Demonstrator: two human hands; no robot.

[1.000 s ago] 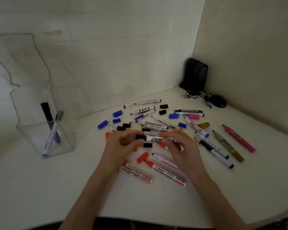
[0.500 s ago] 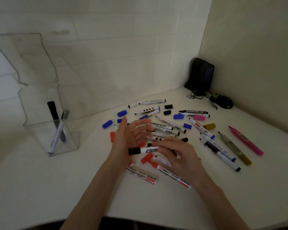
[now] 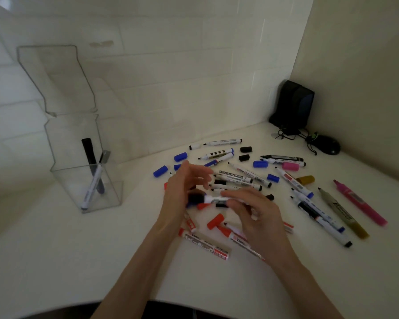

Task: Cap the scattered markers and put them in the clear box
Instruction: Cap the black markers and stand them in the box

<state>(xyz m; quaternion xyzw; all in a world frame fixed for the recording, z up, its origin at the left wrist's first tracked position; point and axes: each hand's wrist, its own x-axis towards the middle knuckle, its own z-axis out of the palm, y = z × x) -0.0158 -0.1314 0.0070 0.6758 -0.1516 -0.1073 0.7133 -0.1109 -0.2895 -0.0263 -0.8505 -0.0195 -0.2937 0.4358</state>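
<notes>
I hold a white marker (image 3: pixel 213 199) with a black cap level above the pile. My right hand (image 3: pixel 256 217) pinches its barrel. My left hand (image 3: pixel 180 199) has its palm against the capped end, fingers loosely spread; this spot is blurred. Beneath and beyond my hands lie several scattered markers (image 3: pixel 240 177) and loose caps in blue (image 3: pixel 160 171), black (image 3: pixel 245 149) and red (image 3: pixel 215 221). The clear box (image 3: pixel 111 194) stands at the left with its lid (image 3: pixel 55 77) up and a few markers (image 3: pixel 93 180) leaning inside.
A black speaker (image 3: pixel 293 104) and a dark mouse (image 3: pixel 327 146) with tangled cable sit in the far right corner. Walls close off the back and right. Pink (image 3: pixel 359 203) and gold (image 3: pixel 343 212) markers lie at the right. The table's curved front edge (image 3: pixel 55 308) is near me.
The black cap went onto the marker a second ago. My left hand then let go and opened. The marker has moved slightly left, toward the left palm.
</notes>
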